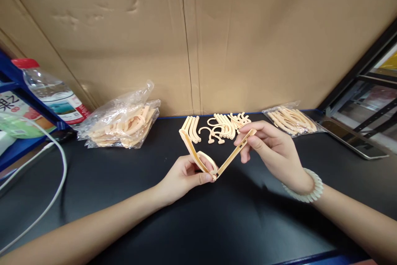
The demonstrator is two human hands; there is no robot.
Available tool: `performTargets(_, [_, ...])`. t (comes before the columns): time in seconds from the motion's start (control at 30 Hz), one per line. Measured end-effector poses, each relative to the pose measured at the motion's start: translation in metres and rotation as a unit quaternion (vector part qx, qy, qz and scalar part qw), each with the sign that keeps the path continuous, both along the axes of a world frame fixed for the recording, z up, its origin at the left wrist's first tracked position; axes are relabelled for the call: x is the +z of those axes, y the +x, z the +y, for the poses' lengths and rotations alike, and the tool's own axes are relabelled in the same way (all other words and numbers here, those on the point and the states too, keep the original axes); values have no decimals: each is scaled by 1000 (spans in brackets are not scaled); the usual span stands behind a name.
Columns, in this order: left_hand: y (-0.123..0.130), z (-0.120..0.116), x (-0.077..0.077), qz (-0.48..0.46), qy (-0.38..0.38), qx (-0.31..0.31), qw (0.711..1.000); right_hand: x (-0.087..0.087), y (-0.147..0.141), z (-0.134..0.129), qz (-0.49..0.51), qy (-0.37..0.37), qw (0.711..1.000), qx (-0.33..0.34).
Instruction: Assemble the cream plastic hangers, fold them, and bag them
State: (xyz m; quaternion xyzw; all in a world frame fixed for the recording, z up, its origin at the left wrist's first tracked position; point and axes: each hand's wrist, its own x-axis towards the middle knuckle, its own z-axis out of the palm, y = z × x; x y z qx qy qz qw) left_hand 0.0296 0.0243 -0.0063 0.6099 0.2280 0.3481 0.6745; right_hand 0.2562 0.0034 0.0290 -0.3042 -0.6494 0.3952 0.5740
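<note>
A beige plastic folding hanger (192, 151) is held over the black table, its two arms making a V. My left hand (184, 177) is closed round the joint at the bottom, where the curved hook (208, 158) also sits. With thumb and fingers, my right hand (273, 149) pinches the upper end of the straight-looking right arm (234, 155). The fingers of my left hand hide part of the joint. Beyond my hands lie a row of loose hanger arms (192, 128), several hooks (214, 132) and more loose pieces (228, 126).
A clear bag of beige parts (120, 126) lies left, another bag (291, 119) right. A red-capped water bottle (56, 91) and a white cable (63, 165) are at the left. A phone (353, 139) lies right, beside a black rack (362, 79). Cardboard (248, 41) stands behind.
</note>
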Motion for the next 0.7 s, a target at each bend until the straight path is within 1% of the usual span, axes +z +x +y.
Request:
performTargets(0.1, [0,-1,0,3,-18,18,1000,1,-1,0,12,-15,1000,3])
performTargets(0.23, [0,-1,-2,-11,-52,18,998,-1,-5,1,17,-43,999,12])
performTargets(0.33, [0,0,-4,-18,-77,24,997,-8,-10,0,5,-73,997,32])
performTargets(0.4, [-1,0,-4,-24,-86,30,996,-14,-13,0,-9,-102,993,56])
performTargets(0.47, [-1,0,-5,-31,-86,34,995,-19,-16,-1,-26,-124,988,83])
performTargets(0.53, [-1,0,-5,-34,-75,36,996,-24,-19,-2,-34,-131,986,97])
performTargets(0.7, [0,-1,-6,-37,-72,45,996,-30,-23,-4,-19,-135,988,76])
